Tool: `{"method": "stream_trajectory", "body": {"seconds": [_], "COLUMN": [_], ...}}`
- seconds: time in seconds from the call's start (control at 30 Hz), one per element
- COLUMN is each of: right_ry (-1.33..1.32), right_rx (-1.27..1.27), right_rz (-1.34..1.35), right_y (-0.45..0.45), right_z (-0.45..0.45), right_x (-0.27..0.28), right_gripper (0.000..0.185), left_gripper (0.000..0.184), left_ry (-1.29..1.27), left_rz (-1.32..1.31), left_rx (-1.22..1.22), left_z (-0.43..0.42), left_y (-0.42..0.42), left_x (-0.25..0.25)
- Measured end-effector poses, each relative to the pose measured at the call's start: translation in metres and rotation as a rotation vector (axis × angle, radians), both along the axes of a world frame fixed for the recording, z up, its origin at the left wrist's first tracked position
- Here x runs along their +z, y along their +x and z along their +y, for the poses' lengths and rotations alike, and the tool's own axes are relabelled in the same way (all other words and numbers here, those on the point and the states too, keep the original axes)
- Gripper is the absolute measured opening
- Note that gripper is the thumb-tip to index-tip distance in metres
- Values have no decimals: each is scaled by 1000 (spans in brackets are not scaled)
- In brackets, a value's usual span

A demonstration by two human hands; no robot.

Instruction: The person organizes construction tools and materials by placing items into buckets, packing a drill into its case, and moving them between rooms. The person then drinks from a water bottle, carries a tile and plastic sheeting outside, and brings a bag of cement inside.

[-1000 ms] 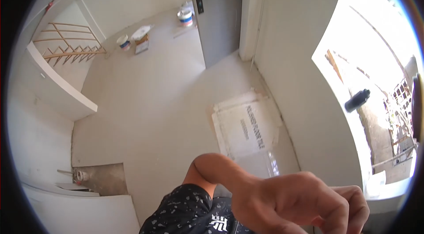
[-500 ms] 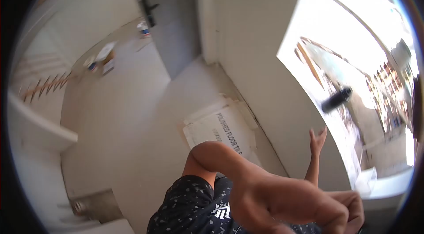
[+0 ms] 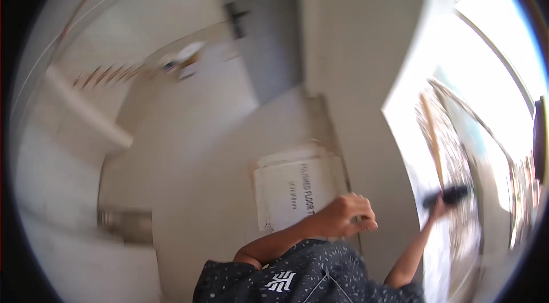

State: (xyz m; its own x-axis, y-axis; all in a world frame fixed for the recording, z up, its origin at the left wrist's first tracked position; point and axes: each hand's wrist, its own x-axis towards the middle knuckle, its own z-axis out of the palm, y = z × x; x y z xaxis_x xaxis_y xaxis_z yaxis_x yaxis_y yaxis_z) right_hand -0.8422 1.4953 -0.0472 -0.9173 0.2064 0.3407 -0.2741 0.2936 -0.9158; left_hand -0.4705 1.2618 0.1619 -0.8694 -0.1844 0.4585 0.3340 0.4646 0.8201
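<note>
My left hand [image 3: 351, 215] hovers in front of my dark speckled clothing [image 3: 309, 263], above the edge of a flat carton [image 3: 286, 191] printed "POLISHED FLOOR TILE". Its fingers are loosely curled in, and nothing shows between them. Off to the right, my right hand [image 3: 439, 209] is closed on a black bottle [image 3: 449, 196] in front of the bright window opening. The bottle lies nearly level across the view. Motion blur hides the exact finger placement.
A grey door [image 3: 260, 28] with a black handle [image 3: 236, 18] stands ajar beyond the carton. A pale wall [image 3: 366, 62] runs between it and the window opening. Small containers [image 3: 186, 58] sit on the far floor. A low wall edge [image 3: 91, 108] juts in at left.
My right hand has reached the bottle, which it was apart from before. My left hand, earlier close to the camera at lower right, has moved left. The whole view has shifted.
</note>
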Motion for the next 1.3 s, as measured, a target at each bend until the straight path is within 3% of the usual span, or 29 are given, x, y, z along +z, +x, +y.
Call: {"method": "stream_trajectory", "body": {"seconds": [0.03,0.07,0.1,0.2,0.23,0.27,0.3,0.33,0.37,0.4,0.47,0.53,0.6,0.77,0.87,0.93,1.07,1.17,1.2,1.27,1.3], "right_ry": [-117,-819,-1561,350,80,90,-77,-173,-159,-19,-10,1,-15,196,181,187,244,146,153,239,249], "right_rx": [75,533,771,110,456,611,801,984,1158,1216,1441,1573,1859,2013,2005,1999,1935,2038,2069,2129,2150], "right_rz": [113,-5,-272,201,225,184,51,-64,-222,-126,-179,-223,-340,-106,-226,-216,-152,-163,-167,-163,-133], "right_y": [9,-6,-23,34,89,96,128,151,178,190,212,222,232,236,246,254,264,268,270,270,271], "right_z": [-7,-5,-4,-13,-38,-42,-56,-62,-73,-79,-94,-103,-115,-142,-154,-157,-158,-162,-163,-168,-168], "right_x": [10,4,-3,15,68,55,69,69,94,96,109,115,128,121,125,121,116,124,129,138,132], "right_gripper": [89,84,81,85,82,87,86,87,89,90,87,87,85,84,82,83,86,78,78,74,75], "left_gripper": [22,22,22,22,22,23,23,24,26,26,29,34,39,35,31,29,32,33,33,32,31], "left_ry": [77,75,38,-114,-243,-360,-363,-569,-766,-764,-1049,-1093,-1130,-1132,-1193,-1086,-961,-1037,-1036,-1155,-1102], "left_rz": [-53,-60,-73,-46,-5,28,15,35,58,53,-24,-95,-100,-28,54,-5,-175,177,159,150,138], "left_rx": [19,129,127,182,255,315,319,365,412,413,305,238,111,84,206,443,629,461,489,256,303], "left_z": [8,12,17,30,35,32,33,39,36,32,15,4,-7,-19,-32,-38,-28,-27,-30,-37,-37], "left_y": [2,1,-6,-18,-22,-25,-29,-36,-41,-44,-43,-31,-12,13,22,30,46,53,55,55,54], "left_x": [-6,-6,-5,2,2,4,3,1,4,8,12,19,25,10,-16,-30,-29,-11,-15,-18,-22]}}
